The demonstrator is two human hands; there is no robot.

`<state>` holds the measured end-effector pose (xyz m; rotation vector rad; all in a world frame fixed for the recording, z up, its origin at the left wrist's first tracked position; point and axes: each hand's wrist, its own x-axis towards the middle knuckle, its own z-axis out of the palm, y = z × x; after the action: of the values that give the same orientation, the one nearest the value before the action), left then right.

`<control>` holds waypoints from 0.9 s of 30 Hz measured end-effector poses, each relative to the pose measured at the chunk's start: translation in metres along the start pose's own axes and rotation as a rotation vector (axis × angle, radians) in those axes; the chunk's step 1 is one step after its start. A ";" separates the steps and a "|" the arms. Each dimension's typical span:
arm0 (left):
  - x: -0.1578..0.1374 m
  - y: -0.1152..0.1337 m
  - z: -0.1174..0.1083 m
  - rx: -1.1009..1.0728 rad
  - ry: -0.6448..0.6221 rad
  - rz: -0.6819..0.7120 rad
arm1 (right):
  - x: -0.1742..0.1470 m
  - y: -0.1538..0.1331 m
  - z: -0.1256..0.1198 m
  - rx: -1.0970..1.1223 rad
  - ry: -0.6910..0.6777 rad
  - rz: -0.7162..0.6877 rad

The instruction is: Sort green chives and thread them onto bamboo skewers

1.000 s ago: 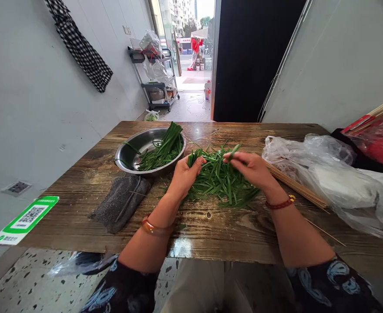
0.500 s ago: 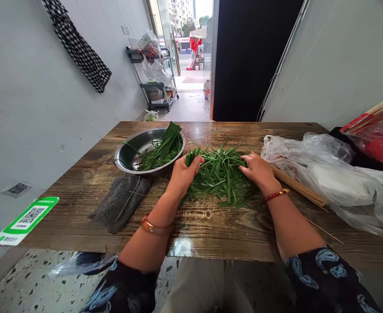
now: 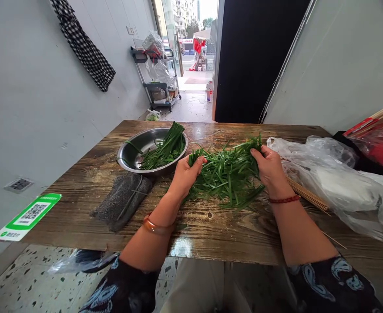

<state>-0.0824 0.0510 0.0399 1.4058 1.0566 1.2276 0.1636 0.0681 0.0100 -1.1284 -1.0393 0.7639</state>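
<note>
A loose heap of cut garlic chives [image 3: 226,174] lies on the wooden table in front of me. At its left side my left hand [image 3: 187,171] is closed round a small bundle of chives, their cut ends showing above the thumb. My right hand [image 3: 268,164] pinches a clump of chives between thumb and fingers at the heap's right end, slightly raised. Behind my left hand stands a steel bowl [image 3: 128,155] with more chives [image 3: 170,145] in it, one bundle leaning over the far rim.
A dark mesh-like bundle [image 3: 122,202] lies before the bowl. Thin bamboo skewers [image 3: 309,195] and plastic bags [image 3: 331,174] are right of the heap. A green QR-code card [image 3: 30,216] sits at the table's left edge. Beyond the table stands a cart [image 3: 160,89].
My right hand has risen and turned, and now grips a clump of chives at the heap's right end. My left hand keeps its bundle in nearly the same place.
</note>
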 end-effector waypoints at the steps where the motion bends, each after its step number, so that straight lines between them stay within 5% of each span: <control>1: 0.000 0.000 0.000 0.001 0.001 0.000 | -0.001 -0.001 0.002 0.024 0.002 -0.016; 5: 0.000 0.000 0.001 -0.003 0.003 0.000 | -0.012 -0.010 0.011 -0.150 -0.103 -0.139; 10: 0.001 0.001 0.002 0.013 0.012 -0.001 | -0.021 -0.020 0.014 -0.494 -0.590 -0.256; 15: 0.001 0.001 0.001 0.043 0.005 0.008 | -0.008 -0.006 -0.006 -0.857 -0.412 -0.253; 21: 0.001 -0.001 0.000 0.028 0.016 0.015 | -0.008 0.009 -0.020 -1.226 -0.546 -0.298; 27: 0.001 0.001 -0.001 0.023 0.017 0.017 | -0.009 0.002 -0.009 -1.193 -0.398 -0.213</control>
<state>-0.0830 0.0521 0.0411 1.4265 1.0757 1.2449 0.1690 0.0570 0.0045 -1.8374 -2.0347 0.1198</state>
